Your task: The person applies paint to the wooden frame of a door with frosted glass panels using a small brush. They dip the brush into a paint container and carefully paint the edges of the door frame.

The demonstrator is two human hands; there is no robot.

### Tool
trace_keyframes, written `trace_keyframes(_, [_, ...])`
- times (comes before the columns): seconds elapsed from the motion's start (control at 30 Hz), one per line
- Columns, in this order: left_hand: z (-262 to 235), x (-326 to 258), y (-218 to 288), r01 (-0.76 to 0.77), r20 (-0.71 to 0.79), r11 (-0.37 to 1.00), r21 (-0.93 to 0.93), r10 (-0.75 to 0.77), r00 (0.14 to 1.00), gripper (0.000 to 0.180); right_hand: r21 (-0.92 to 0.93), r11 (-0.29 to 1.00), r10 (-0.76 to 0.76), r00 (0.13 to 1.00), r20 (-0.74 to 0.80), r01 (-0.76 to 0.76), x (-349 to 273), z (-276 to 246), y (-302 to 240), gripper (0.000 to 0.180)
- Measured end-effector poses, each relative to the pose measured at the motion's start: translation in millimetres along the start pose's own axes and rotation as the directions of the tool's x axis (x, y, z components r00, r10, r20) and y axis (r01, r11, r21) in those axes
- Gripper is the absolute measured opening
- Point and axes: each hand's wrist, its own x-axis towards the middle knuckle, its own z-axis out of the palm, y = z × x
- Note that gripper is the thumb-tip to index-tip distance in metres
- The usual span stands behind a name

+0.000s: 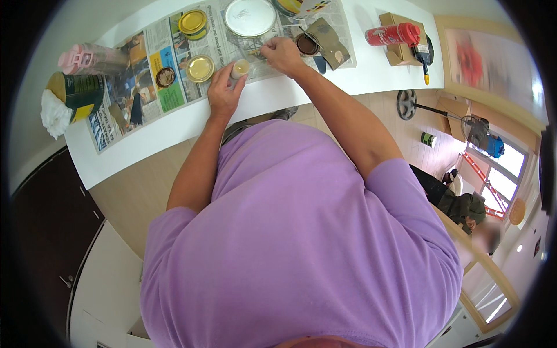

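Observation:
My left hand (223,87) grips a small open jar of pale cream paint (239,68) standing on the newspaper (168,87). My right hand (282,54) is just to the right of the jar, fingers pinched on a thin tool whose tip points toward it; the tool itself is hard to make out. A large white round lid (250,17) lies just beyond both hands. A gold lid (200,68) sits left of the jar.
On the white counter (174,130) lie a small dark tin (165,76), a yellow-lidded tin (193,23), an open brown tin (306,44), a red bottle (391,35), a brush (425,58), a pink container (87,58) and a green-yellow can (78,93) with white cloth. A fan (478,133) stands on the floor at right.

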Motion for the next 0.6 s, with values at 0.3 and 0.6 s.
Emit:
trace_keyframes(0.3, [3.2,1.3,1.2,-0.043,-0.059,0.999,-0.015,0.042,0.997,0.050,-0.251,0.963,-0.114,0.992,-0.045,0.099,1.3,-1.1,-7.2,0.025])
trace_keyframes(0.6, [2.3,1.6,1.2,-0.025,-0.053,1.000,-0.002,0.025,0.998,0.050,-0.116,0.979,-0.166,0.986,0.015,0.166,-13.8,-8.0,-16.0,0.024])
